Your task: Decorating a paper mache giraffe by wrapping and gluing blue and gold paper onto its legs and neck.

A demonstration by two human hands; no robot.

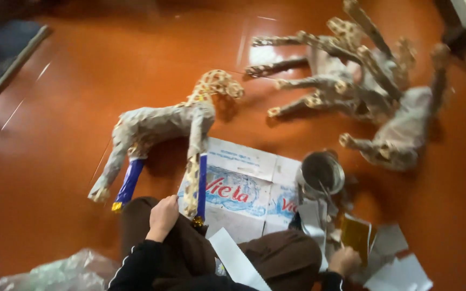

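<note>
- Head view: the paper giraffe (163, 126) stands on the orange floor (55, 161), just above the flattened cardboard box (244, 188).
- Left hand (163, 216) sits at the box's left edge, fingers curled narrow beside the giraffe's front leg (192, 186); whether they actually grip it is hard to tell through the blur.
- Right hand (345, 261), at the box's lower right, pinches a yellow card (356, 233).
- A metal tin (321, 173) rests on the box's right edge.
- More giraffe figures (351, 81) lie beyond the box, upper right.
</note>
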